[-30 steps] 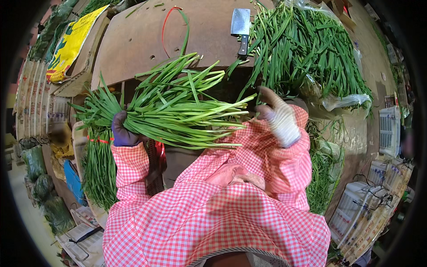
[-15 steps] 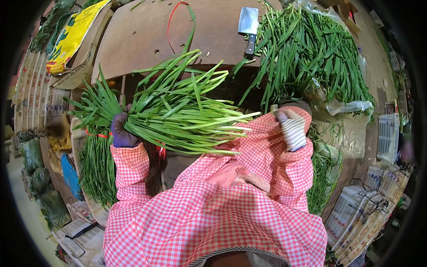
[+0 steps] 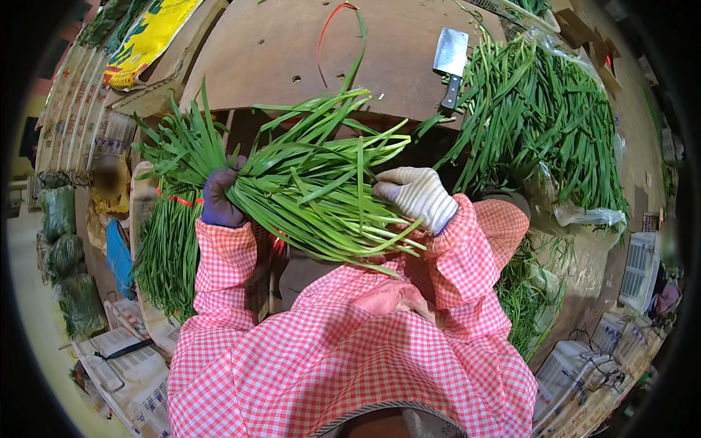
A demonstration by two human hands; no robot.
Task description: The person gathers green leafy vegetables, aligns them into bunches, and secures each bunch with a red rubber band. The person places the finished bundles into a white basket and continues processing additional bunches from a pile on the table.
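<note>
Greens (image 3: 314, 191) are clamped by L hand (image 3: 221, 200) fingers, apparently being sorted w/ R hand (image 3: 418, 194) (finger closure unclear); steady hold req'd next.

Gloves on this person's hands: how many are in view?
2: a dark purple one on the left hand, which grips green stalks, and a striped whitish one on the right hand.

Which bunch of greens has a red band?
The bunch beside the left sleeve, red band near its top; the held bunch, the heap by the cleaver and the lower-right pile show none.
</note>
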